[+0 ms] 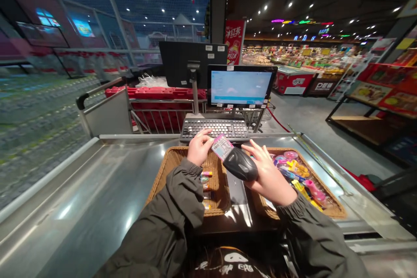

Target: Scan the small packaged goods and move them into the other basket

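My left hand (pixel 198 147) pinches a small flat packet (pixel 222 147) with a pink border and a printed pale label, just in front of the keyboard. A black handheld barcode scanner (pixel 240 164) is gripped in my right hand (pixel 270 171), its head close over the packet's lower right edge. Some of the right fingers stretch out beyond the scanner. Beneath my left forearm is a wicker basket (pixel 171 156) with several small colourful items inside. Under and beside my right hand lies a second wicker basket (pixel 337 212), full of bright plastic toys (pixel 301 169).
A black keyboard (pixel 215 128) sits at the counter's far edge, with a lit screen (pixel 241 87) behind it and another monitor (pixel 192 63) facing away. The metal counter (pixel 81 191) spreads left. Beyond are a cart (pixel 104 108), red crates (pixel 153 92) and shop shelves (pixel 374 91).
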Motion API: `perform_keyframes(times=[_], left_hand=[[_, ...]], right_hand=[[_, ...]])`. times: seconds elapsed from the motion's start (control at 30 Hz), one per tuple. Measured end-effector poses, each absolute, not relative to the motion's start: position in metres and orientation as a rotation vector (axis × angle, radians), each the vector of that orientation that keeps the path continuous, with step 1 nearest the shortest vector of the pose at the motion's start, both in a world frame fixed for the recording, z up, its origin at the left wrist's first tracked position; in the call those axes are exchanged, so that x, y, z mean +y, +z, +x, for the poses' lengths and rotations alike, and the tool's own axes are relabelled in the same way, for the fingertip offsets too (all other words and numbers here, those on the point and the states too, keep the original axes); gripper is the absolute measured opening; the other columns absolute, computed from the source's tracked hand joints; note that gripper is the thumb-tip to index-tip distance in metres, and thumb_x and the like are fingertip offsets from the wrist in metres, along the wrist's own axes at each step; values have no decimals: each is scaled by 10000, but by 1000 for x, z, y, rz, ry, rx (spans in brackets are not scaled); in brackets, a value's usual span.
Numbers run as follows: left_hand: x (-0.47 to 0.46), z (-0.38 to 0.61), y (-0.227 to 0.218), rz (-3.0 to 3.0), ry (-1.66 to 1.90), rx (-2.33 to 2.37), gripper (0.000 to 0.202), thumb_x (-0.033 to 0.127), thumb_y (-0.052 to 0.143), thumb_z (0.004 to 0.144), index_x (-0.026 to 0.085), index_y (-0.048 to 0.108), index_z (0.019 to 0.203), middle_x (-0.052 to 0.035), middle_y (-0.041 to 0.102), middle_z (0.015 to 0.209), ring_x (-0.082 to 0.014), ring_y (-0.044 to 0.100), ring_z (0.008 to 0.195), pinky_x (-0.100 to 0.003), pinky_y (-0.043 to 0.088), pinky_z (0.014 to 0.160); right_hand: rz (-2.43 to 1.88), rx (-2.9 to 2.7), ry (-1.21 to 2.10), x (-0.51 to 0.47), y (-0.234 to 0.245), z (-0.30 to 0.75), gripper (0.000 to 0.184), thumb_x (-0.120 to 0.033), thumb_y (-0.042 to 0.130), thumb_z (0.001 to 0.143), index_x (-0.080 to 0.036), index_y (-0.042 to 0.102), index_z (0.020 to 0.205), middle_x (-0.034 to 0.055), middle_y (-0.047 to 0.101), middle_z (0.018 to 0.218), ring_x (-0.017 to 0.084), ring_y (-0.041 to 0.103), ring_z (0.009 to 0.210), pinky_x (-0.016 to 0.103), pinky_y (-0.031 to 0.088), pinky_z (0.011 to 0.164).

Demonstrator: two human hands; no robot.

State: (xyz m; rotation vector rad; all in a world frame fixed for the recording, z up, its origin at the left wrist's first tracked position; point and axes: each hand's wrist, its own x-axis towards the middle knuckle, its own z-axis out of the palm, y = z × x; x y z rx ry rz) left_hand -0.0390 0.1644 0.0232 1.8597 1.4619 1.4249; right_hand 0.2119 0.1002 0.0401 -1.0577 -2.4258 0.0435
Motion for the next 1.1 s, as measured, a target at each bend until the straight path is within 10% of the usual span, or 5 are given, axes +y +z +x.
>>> perform_keyframes(times=[1.1], left_hand=[[188, -83, -24, 1885, 1253, 1730, 205, 257, 559, 796, 194, 665, 633, -60, 684, 1225, -280, 485, 1319, -482, 342, 1142]], right_hand=[[-1104, -2394, 129, 110, 31, 206, 514, -211, 594, 745, -189, 551, 1257, 151, 455, 1456, 367, 204, 1466, 690, 165, 1129]])
